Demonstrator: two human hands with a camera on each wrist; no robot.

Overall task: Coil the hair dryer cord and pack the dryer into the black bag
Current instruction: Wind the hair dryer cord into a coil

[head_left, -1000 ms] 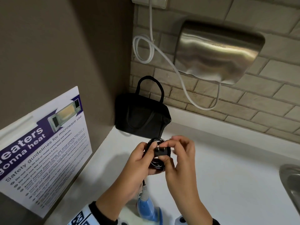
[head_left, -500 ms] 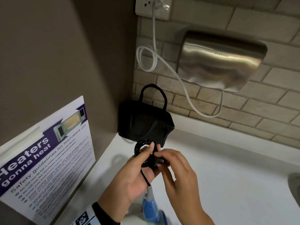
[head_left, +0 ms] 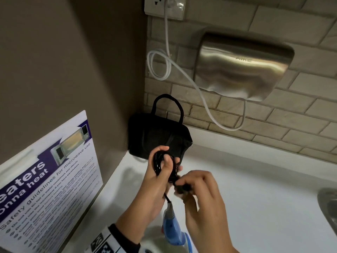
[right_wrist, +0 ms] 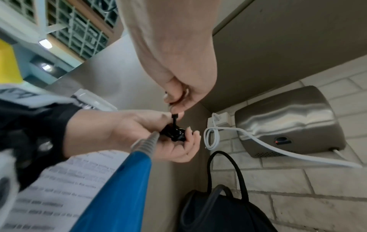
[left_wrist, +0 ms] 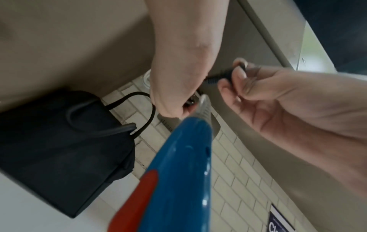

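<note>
The bag point(head_left: 156, 137) stands on the tabletop point(head_left: 255, 189) just behind the fingers point(head_left: 164, 161); the hair dryer point(head_left: 172, 229) hangs below them.

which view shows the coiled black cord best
The head view: the coiled black cord shows as a full loop gripped in the left hand. The right wrist view shows only a dark bunch of it on that hand's fingers. In the left wrist view the hand hides the coil almost wholly.
</note>
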